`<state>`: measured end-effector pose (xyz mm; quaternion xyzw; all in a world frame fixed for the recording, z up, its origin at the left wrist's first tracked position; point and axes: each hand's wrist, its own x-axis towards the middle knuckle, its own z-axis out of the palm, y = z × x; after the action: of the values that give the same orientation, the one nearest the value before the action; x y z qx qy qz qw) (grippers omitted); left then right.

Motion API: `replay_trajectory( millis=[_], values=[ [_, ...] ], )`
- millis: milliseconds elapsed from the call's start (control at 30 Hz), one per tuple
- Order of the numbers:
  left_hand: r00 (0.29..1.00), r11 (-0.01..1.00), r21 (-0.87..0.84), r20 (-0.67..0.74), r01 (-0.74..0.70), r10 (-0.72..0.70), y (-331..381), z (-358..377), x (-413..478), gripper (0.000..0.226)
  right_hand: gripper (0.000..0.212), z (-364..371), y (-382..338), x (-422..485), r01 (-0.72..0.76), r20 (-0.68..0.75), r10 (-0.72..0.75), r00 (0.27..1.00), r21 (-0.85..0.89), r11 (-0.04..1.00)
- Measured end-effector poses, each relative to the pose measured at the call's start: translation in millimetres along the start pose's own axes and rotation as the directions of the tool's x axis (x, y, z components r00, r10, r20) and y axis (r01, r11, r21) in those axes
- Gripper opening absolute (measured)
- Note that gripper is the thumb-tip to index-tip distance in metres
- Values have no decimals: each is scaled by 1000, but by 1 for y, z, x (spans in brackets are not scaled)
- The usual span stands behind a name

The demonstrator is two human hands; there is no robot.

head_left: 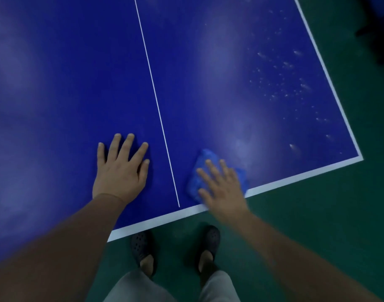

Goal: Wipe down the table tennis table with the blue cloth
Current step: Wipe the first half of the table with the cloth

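Note:
The dark blue table tennis table (77, 83) fills most of the view, with a white centre line and white edge lines. A crumpled blue cloth (200, 168) lies near the table's near edge, right of the centre line. My right hand (222, 188) presses flat on the cloth with straight, spread fingers and looks motion-blurred. My left hand (121, 168) rests flat on the bare table surface left of the centre line, fingers spread. White specks and droplets (282, 83) dot the right part of the table.
The table's near right corner (359, 158) is at the right. Green floor (317, 214) surrounds the table. My feet in dark perforated clogs (143, 247) stand just below the near edge. A dark object sits at the top right.

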<state>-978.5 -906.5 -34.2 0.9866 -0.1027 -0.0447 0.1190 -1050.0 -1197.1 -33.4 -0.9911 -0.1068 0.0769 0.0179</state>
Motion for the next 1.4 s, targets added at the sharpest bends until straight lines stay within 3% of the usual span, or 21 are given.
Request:
replay_trajectory(
  millis=[67,133,200,233,333,400,433,500,567,667,733,800,867,900,933,1000,1033,1100,1167,1267,1400],
  values=[
    [1000,1000,7,-1,-6,6,0,1,0,58,59,-9,62,7,-295,-54,295,954,19,955],
    [1000,1000,17,-4,-22,22,0,1,0,58,60,-20,88,17,-647,44,648,761,136,750],
    [1000,999,19,-6,-29,29,0,0,1,58,59,-26,73,37,-812,74,816,574,179,555],
    [1000,999,22,-9,-28,28,0,0,1,58,59,-26,53,47,-826,64,831,553,173,537],
    [1000,999,49,-10,-16,17,2,0,2,59,59,-14,-29,56,-606,-93,621,778,147,782],
    [1000,997,72,-12,-10,11,5,2,3,59,58,-5,-78,39,-296,-75,302,950,83,952],
    [1000,997,82,-16,-10,12,7,2,3,59,57,-5,-89,29,-162,-26,164,986,78,984],
    [999,995,99,-36,9,-5,12,1,3,57,56,-6,-70,17,3,8,-4,1000,116,993],
    [996,993,90,-68,72,-66,26,-1,0,50,55,1,-8,11,38,-22,-36,999,90,995],
    [991,994,25,-88,104,-101,75,4,-5,54,57,3,128,15,-184,-24,185,982,31,982],
    [996,999,-18,-70,46,-47,124,14,0,57,65,-13,220,18,-430,-40,431,901,40,902],
    [998,998,-59,-60,-21,17,172,25,9,57,65,-31,280,20,-695,28,700,714,148,703],
    [997,994,-107,-68,-36,29,216,34,22,55,59,-35,289,32,-825,40,841,539,226,518],
    [997,992,-124,-69,-37,28,235,38,28,55,57,-32,273,38,-818,6,839,544,229,528],
    [998,990,-139,-64,-33,25,253,42,33,55,55,-26,250,41,-753,-84,782,618,222,619],
    [998,986,-166,-68,-9,-3,283,53,42,56,55,-13,192,30,-419,-158,437,886,135,898],
    [997,985,-173,-77,3,-16,294,58,45,56,55,-11,170,16,-195,-111,205,972,93,976],
    [998,991,-129,-63,-27,19,307,67,46,57,55,-6,185,-2,65,-53,-59,997,114,991],
    [994,992,-46,-9,-113,113,309,73,45,58,54,-2,254,-3,-11,-101,22,995,108,994],
    [986,989,18,79,-149,147,309,71,46,60,59,-10,380,4,-422,-122,425,897,49,905],
    [986,990,50,110,-133,127,315,70,48,61,59,-40,432,23,-812,24,839,544,265,520]
  ],
)
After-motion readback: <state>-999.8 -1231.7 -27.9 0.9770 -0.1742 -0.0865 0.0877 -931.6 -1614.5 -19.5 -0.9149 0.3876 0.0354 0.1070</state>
